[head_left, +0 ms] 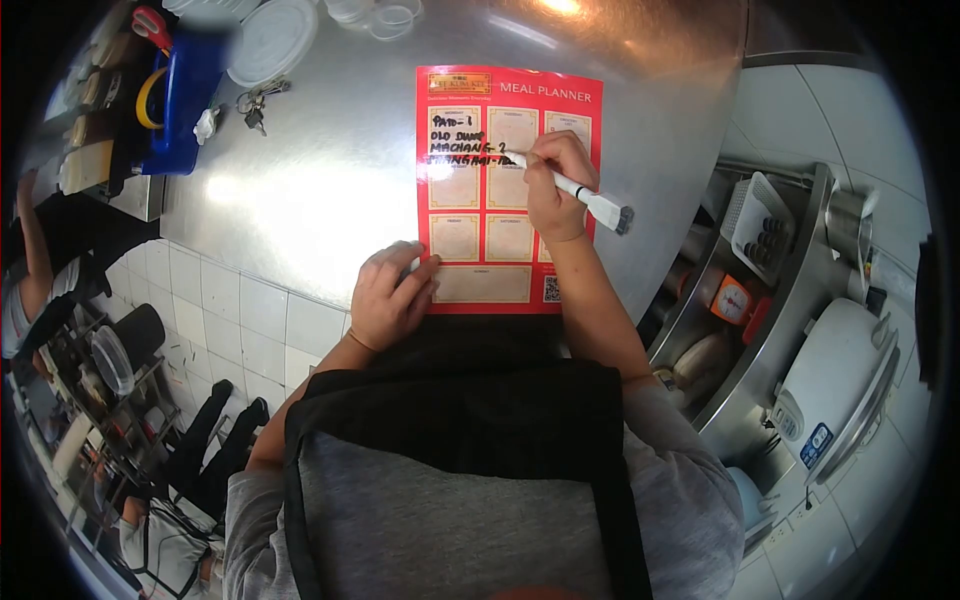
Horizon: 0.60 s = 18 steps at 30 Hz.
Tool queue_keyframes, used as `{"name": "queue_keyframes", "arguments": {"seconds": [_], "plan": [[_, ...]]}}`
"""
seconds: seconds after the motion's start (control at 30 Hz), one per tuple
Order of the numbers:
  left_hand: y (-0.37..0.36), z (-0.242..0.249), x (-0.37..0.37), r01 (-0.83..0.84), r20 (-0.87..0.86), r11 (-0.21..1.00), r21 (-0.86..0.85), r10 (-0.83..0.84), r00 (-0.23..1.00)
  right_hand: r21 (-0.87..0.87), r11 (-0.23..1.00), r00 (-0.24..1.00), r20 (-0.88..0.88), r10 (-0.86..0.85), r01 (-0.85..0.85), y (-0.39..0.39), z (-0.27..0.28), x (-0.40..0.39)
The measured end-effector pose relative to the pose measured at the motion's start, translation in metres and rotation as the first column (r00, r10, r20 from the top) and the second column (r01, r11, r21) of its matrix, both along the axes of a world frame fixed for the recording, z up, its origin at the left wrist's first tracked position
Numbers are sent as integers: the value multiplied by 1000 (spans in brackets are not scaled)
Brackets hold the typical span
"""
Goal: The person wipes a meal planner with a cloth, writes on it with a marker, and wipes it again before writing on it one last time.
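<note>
A red meal planner sheet (482, 285) with cream boxes lies on the steel table. Several lines of black handwriting (460, 140) fill its upper left, running across box borders. My right hand (560, 185) is closed around a white marker (575, 187), its tip at the end of the lowest written line. The marker's back end carries a dark eraser pad. My left hand (390, 295) rests on the table at the sheet's lower left edge, fingers apart, fingertips over the red border. A small pale patch shows between those fingers.
Keys (257, 105), a white lid (273, 42) and a blue bin (185, 105) with red scissors (152, 28) and a yellow tape roll (150, 98) stand at upper left. At right, a steel shelf holds an orange scale (733, 300) beside a white cooker (835, 370). Other people are at left.
</note>
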<state>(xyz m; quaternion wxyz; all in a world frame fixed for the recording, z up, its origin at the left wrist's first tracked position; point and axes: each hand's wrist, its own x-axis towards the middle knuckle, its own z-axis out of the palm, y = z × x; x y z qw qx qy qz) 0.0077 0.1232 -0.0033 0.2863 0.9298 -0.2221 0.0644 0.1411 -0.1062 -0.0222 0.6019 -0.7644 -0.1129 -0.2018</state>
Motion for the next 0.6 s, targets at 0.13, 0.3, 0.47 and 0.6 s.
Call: {"name": "queue_keyframes", "arguments": {"seconds": [0.13, 0.3, 0.47, 0.6], "plan": [[1, -1, 1, 4, 8, 1000, -2, -4, 1000, 441, 894, 975, -221, 18, 83, -4, -1, -9], [0, -3, -1, -1, 27, 999, -37, 2, 1000, 905, 309, 923, -352, 158, 293, -26, 7, -29], [7, -4, 2, 56, 67, 993, -104, -49, 997, 570, 789, 856, -505, 115, 230, -15, 11, -88], [8, 8, -3, 36, 68, 996, -78, -30, 997, -204, 969, 990, -25, 137, -139, -18, 31, -116]]}}
